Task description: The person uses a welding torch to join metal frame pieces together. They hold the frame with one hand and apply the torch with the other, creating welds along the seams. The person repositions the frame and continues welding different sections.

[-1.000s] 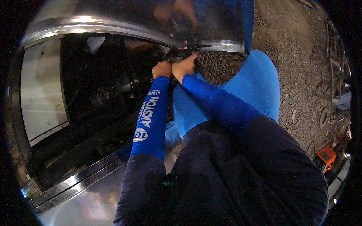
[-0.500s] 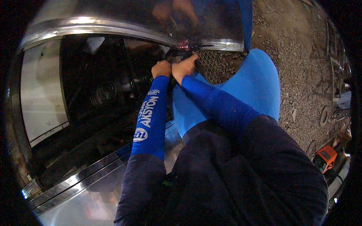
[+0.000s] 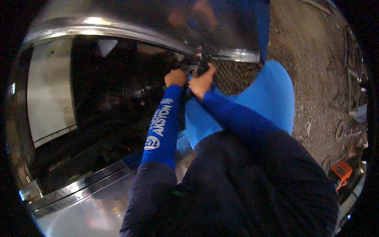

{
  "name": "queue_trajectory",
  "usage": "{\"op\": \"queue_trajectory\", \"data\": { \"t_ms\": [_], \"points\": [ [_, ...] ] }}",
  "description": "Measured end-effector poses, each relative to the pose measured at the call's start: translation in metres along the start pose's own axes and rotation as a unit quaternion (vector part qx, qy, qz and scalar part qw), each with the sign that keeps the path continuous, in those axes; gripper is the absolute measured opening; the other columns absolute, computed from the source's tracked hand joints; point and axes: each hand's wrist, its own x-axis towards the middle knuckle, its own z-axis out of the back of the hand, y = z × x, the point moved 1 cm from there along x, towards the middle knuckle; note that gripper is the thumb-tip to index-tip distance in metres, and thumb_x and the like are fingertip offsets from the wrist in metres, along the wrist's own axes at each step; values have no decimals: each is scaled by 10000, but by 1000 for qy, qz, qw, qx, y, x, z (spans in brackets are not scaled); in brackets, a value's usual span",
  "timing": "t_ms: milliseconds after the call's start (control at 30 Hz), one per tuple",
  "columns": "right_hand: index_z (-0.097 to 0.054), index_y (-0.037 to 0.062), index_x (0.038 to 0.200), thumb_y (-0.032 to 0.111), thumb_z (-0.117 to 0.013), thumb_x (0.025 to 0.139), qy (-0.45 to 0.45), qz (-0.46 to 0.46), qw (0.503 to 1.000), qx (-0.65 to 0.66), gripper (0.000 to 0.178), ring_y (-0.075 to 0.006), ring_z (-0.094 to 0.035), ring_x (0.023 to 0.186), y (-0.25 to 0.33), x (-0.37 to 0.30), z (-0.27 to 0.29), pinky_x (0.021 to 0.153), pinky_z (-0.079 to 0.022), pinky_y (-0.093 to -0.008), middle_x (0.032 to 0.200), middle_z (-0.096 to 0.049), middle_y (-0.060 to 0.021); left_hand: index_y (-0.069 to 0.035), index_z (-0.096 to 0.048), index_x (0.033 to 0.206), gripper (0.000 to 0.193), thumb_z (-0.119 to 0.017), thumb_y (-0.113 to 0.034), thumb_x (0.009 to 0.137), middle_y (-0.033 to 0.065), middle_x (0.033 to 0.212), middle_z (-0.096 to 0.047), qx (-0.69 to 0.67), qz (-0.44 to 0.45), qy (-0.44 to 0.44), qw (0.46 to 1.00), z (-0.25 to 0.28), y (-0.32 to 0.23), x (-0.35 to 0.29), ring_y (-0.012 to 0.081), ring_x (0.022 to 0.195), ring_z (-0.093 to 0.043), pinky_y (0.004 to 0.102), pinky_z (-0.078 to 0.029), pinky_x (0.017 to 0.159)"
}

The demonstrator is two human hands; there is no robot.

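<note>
My left hand (image 3: 176,78) is closed in a fist beside a dark tool (image 3: 203,68), at the lower edge of a shiny metal panel (image 3: 233,33). Just right of it, my right hand (image 3: 202,82) wraps round the same tool, with one finger or thumb stretched along it toward the panel. Blur and shadow hide the tool's exact kind and its working end. A small reddish spot shows at the panel's edge above the tool. Behind the hands lies a metal mesh step (image 3: 228,81).
A dark cavity with a white panel (image 3: 51,91) opens on the left. Bright metal trim (image 3: 90,185) borders it below. My blue-clad knee (image 3: 272,91) is close to the mesh. Gravel ground (image 3: 304,79) spreads right, with an orange box-shaped object (image 3: 342,170) at its edge.
Both hands and the tool have come slightly down and right in the picture, away from the panel edge. The reddish glow there has dimmed. The whole view has shifted a little and blurred.
</note>
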Motion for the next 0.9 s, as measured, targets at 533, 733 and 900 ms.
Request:
{"op": "queue_trajectory", "data": {
  "t_ms": [533,733,900],
  "points": [
    [-170,116,1505,-48,-524,947,355,212,882,224,680,-139,-565,607,103,7,144,525,-479,-265,1262,-557,-225,77,-569,1260,682,-750,-340,752,250,1280,-581,-208,101,-5,973,-23,-48,-33,403,1220,-550,471,-458,1040],
    [-172,117,1497,-60,-516,943,369,282,853,238,676,-140,-572,617,154,-3,163,528,-477,-258,1268,-555,-228,102,-553,1236,644,-701,-231,705,298,1287,-573,-364,160,-59,916,16,-28,-65,441,1226,-549,476,-447,1062],
    [-167,119,1496,-61,-526,945,399,301,830,248,682,-143,-577,611,167,-8,173,531,-484,-263,1268,-557,-236,87,-613,1129,507,-687,-125,675,323,1193,-608,-401,200,-255,857,76,14,-82,467,1136,-583,474,-485,991]
  ]
}}
